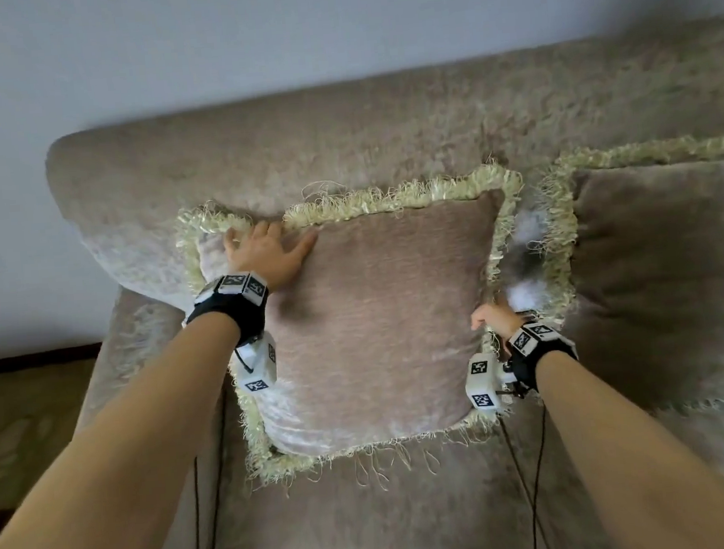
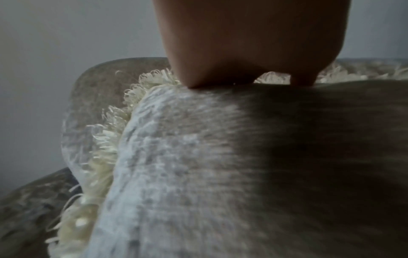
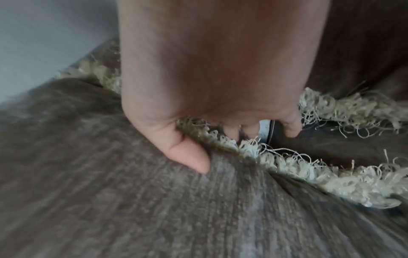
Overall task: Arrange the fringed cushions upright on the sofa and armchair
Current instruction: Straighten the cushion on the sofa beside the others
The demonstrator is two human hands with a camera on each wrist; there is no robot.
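A beige velvet cushion with a cream fringe [image 1: 381,316] leans upright against the backrest at the left end of the sofa [image 1: 341,137]. My left hand [image 1: 263,251] lies flat on its upper left corner, fingers spread and fairly straight; in the left wrist view the palm [image 2: 253,52] presses the cushion's top [image 2: 198,157]. My right hand [image 1: 496,320] grips the cushion's right edge, thumb on the front face and fingers curled behind the fringe [image 3: 220,137]. A second fringed cushion [image 1: 664,285] stands upright just to the right, its fringe touching the first.
The sofa armrest [image 1: 135,335] runs down the left side of the cushion, with a dark patterned floor [image 1: 26,430] beyond it. A pale wall [image 1: 289,28] rises behind the backrest. Sofa seat [image 1: 371,525] shows in front of the cushion.
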